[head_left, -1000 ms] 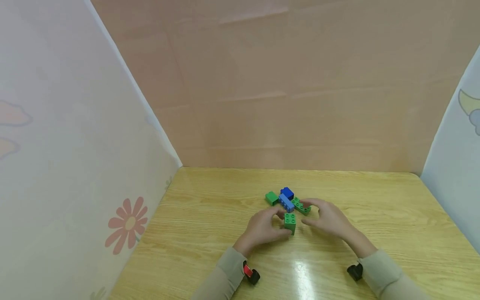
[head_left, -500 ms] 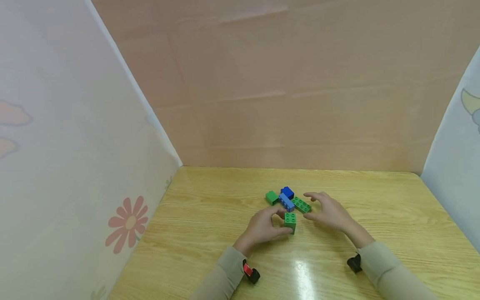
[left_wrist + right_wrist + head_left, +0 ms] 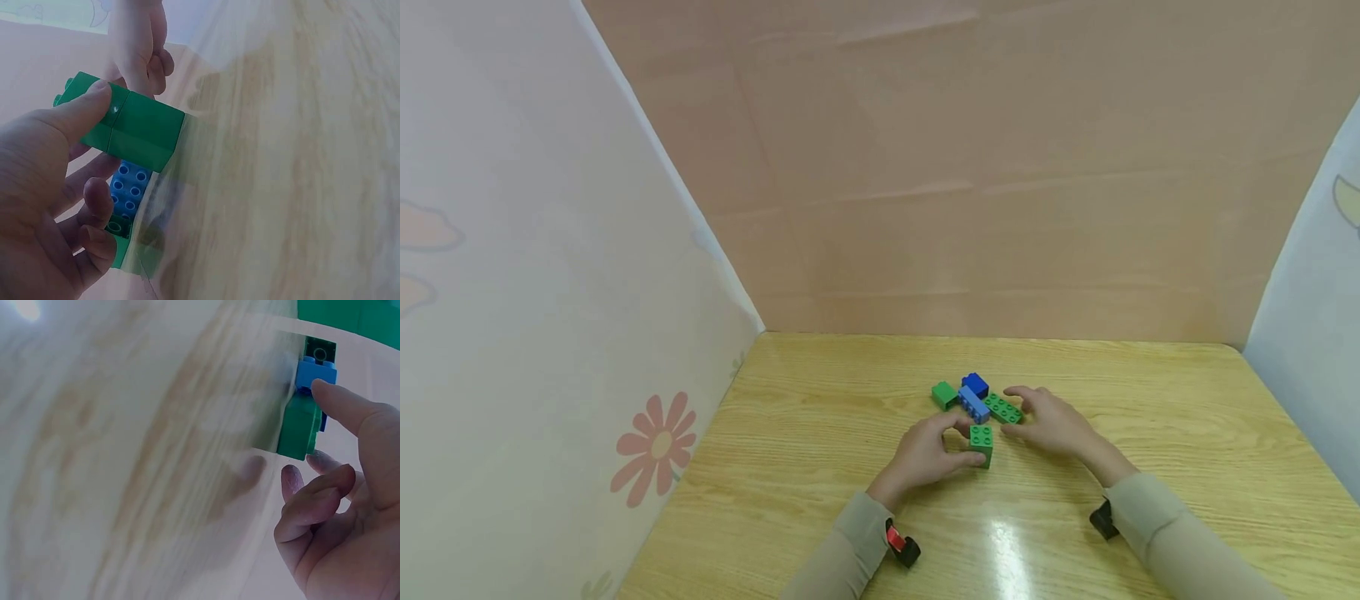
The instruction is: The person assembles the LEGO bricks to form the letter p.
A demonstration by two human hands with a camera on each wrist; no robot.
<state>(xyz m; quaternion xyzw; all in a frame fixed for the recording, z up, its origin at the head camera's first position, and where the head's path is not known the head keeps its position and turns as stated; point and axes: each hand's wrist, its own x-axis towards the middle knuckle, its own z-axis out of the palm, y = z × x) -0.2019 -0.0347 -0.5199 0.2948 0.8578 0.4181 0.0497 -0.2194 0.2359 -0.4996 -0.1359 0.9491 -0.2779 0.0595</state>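
My left hand (image 3: 925, 454) pinches an upright stack of two green building bricks (image 3: 981, 447) between thumb and fingers, low over the table. In the left wrist view a seam shows across the green brick stack (image 3: 134, 122), with the thumb pressed on its side. My right hand (image 3: 1054, 423) is beside the near right end of a flat, long green brick (image 3: 1003, 409). Its thumb and index finger are spread apart around that end, and nothing is held. In the right wrist view the long green brick (image 3: 297, 428) appears just beyond the fingertips.
A light blue brick (image 3: 973, 404) lies on its side next to the long green brick. Behind it is a dark blue brick (image 3: 975, 384), and to its left a small green brick (image 3: 943, 396). The wooden table (image 3: 820, 392) meets a tan back wall and pale side walls.
My right hand had its fingers over the long green brick's end, drew back to the right, and has now come slightly nearer again. The left hand and its stack stay nearly still.
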